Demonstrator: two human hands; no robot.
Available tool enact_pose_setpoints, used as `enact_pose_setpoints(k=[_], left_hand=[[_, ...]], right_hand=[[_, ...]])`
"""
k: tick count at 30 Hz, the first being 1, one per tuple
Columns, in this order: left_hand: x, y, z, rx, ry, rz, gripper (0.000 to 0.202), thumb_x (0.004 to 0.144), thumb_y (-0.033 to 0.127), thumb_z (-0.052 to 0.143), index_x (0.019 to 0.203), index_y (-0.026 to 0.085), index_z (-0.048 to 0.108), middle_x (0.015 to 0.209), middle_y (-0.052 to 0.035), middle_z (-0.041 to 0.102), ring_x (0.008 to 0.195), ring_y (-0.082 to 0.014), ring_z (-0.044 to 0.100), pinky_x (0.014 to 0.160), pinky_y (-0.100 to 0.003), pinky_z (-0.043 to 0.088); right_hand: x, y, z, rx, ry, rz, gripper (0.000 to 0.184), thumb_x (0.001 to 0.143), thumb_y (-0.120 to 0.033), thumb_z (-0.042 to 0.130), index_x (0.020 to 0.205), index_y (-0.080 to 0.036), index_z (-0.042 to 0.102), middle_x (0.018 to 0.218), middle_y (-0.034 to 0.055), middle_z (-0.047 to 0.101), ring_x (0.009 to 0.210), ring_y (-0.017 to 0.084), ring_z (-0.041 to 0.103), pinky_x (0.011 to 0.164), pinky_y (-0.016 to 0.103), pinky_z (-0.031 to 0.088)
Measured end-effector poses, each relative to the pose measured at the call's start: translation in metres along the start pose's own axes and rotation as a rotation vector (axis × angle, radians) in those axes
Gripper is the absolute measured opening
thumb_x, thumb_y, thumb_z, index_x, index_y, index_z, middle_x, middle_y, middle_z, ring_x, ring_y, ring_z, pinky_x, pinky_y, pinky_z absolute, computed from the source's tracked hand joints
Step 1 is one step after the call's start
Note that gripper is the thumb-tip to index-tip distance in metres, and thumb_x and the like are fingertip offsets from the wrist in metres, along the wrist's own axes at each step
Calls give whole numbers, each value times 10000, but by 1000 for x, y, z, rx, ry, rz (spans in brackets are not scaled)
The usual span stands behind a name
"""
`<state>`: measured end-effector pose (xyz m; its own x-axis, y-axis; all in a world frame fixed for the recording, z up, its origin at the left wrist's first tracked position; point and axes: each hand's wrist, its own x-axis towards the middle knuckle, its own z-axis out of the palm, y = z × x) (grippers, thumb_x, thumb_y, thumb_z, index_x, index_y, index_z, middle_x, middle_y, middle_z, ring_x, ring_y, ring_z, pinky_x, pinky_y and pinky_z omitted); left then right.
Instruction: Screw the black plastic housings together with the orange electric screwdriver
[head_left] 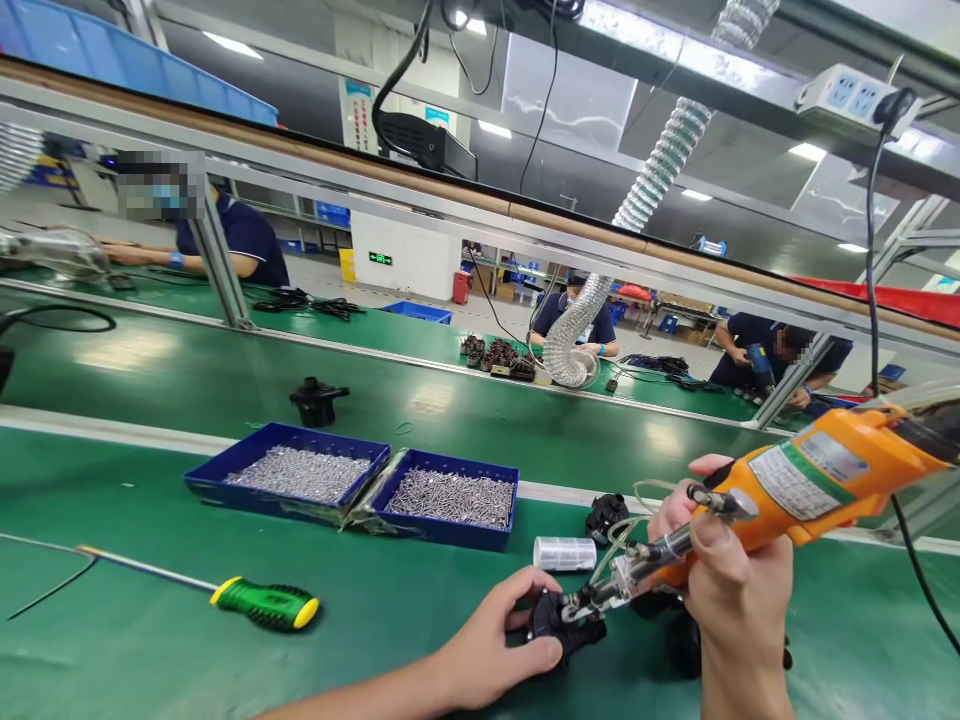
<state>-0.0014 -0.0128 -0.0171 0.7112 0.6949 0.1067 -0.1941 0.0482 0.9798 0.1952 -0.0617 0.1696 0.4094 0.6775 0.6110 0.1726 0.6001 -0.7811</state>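
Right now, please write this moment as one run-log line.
left hand: holds black part | right hand: grips orange power tool, aimed at black part | nearby: blue trays, green-yellow screwdriver

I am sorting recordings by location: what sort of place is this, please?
Probably a factory assembly workshop: the right hand holds an orange power tool, blue trays hold many small metal pieces, and other people work across the green table.

I can't make out the bit of the orange power screwdriver where it meets the black part, and the print on its label is too small to read. The tool's back end slips out of view at right, and the wrist of the right hand hides some of the dark pieces behind it.
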Motion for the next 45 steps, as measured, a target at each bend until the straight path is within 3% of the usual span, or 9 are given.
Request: enact_pose_setpoints(k=[6,12,17,21,26,29,32,36,45], left_hand=[[3,0,0,-78,21,-42,549,756,406,917,1144,180,603,1140,-51,615,974,-207,643,891,-337,523],[5,2,0,-101,21,-31,525,747,378,926,1116,175,613,1123,-48,629,962,-196,623,914,-361,526],[3,-1,2,-91,17,1,534,764,423,922,1122,177,611,1148,-69,632,1040,-243,634,961,-396,520],[0,-5,-1,-28,2,82,534,795,459,905,1109,200,560,1197,-74,627,1142,-267,610,1086,-433,454],[-2,-8,-8,-84,-170,73,550,804,443,866,1061,241,424,1175,-47,614,1018,-208,582,909,-354,436],[0,-14,-7,-2,-62,111,621,710,310,909,1113,252,440,1163,-23,547,1028,-198,543,959,-376,423],[5,-21,-4,-22,30,140,817,728,395,915,1345,302,387,1218,-42,492,1149,-241,526,1049,-436,419],[11,-25,-7,-73,-11,76,1118,777,617,870,1628,299,217,1219,-72,538,1145,-268,571,1081,-473,414],[13,-17,-13,-118,-31,-82,1012,695,538,963,1559,283,501,1223,-58,540,1108,-258,608,1107,-489,480]], right_hand=[[-4,4,28,-68,4,14,413,725,-322,866,969,-216,550,668,-36,569,493,126,542,454,233,480],[-2,-2,43,-131,27,-63,365,690,-326,846,898,-199,574,638,-41,549,487,103,502,440,218,453],[-4,0,45,-154,44,-21,360,692,-347,852,878,-184,591,623,-38,532,496,100,493,456,217,459],[-2,1,36,-121,55,20,406,709,-375,867,936,-192,584,634,-37,540,475,105,491,427,216,457],[2,-12,2,-74,233,26,584,632,-420,968,1052,-215,617,724,-12,565,453,142,506,345,270,469],[3,-22,-22,-8,312,-21,569,636,-383,978,1068,-207,654,791,10,572,475,154,535,384,315,504],[5,-26,-33,15,243,-32,544,703,-387,942,1122,-202,648,783,0,560,500,151,543,433,321,520],[7,-20,-27,94,111,-6,530,771,-470,882,1135,-218,591,675,-28,552,473,152,519,428,293,481],[-1,-7,-3,68,22,26,511,784,-459,876,1147,-234,596,774,-9,585,533,124,509,450,252,478]])
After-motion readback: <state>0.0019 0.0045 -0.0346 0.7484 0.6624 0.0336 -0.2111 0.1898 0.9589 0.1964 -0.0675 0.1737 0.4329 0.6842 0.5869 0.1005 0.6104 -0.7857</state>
